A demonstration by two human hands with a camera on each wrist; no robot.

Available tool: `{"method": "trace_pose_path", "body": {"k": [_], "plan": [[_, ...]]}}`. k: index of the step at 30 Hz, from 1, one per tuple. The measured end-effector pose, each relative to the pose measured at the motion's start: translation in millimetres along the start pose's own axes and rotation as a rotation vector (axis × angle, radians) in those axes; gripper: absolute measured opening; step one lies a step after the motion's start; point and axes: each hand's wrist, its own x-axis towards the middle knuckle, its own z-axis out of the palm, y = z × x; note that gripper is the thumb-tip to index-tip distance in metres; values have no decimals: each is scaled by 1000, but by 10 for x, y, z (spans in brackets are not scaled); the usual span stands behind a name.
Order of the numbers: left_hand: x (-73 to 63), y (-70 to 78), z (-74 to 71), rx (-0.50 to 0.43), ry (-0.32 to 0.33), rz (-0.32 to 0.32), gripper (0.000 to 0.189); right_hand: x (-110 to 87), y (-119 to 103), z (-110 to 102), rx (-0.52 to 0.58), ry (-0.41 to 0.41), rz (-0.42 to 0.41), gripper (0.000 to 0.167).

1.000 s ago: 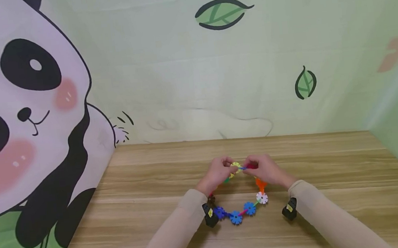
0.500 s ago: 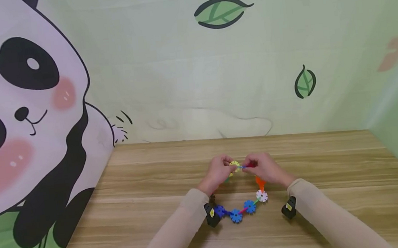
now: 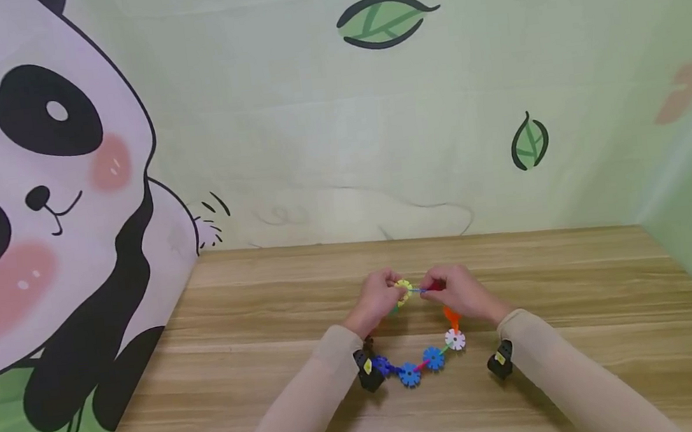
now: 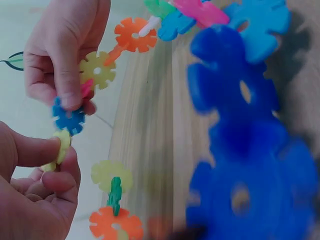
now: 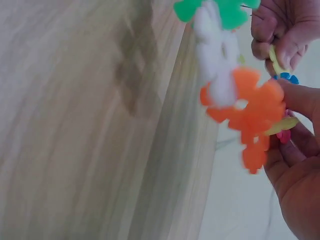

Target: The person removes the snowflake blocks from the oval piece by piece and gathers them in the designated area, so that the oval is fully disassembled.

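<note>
Colourful notched snowflake discs are linked into a loop, held up between both hands. My left hand (image 3: 380, 300) pinches a yellow disc (image 4: 62, 146) between thumb and fingers. Facing it, my right hand (image 3: 458, 294) pinches joined discs, a blue disc (image 4: 69, 119) and a pink disc (image 5: 284, 134) partly hidden by the fingers. The blue disc's edge meets the yellow one; how deep their notches sit together, I cannot tell. From my right hand the chain hangs through an orange disc (image 5: 257, 100) and a white disc (image 3: 455, 339). Nearer me hang several blue discs (image 3: 410, 375).
The wood-grain table (image 3: 548, 272) lies beneath the loop. Behind it rises a pale green backdrop (image 3: 284, 110) printed with leaves and a large panda (image 3: 120, 113). Black wrist cameras (image 3: 500, 360) sit below the sleeves, close to the chain's sides.
The yellow disc in my left hand has shifted slightly left, and more of the blue disc shows between the hands. Both hands keep their pinch; the chain has barely moved.
</note>
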Motion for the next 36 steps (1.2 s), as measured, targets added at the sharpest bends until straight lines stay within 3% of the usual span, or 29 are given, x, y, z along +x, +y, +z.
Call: {"method": "trace_pose_path", "body": {"k": [6,13,20,29,36], "plan": [[23,18,-104,4,-9,14,14,-1,10,-37,-4,4,36,6],[33,1,-380,-14,-22,51,17,-10,19,-73,-4,-4,66,5],[18,-138,-672,-78,-7,78,21,-26,14,-74,-12,-15,61,7],[-17,-319,-1025,-69,60,113,24,-16,27,-69,-17,-18,70,5],[-32,-548,-1309,-33,117,70,40,-22,35,-70,-18,-19,71,7]]}}
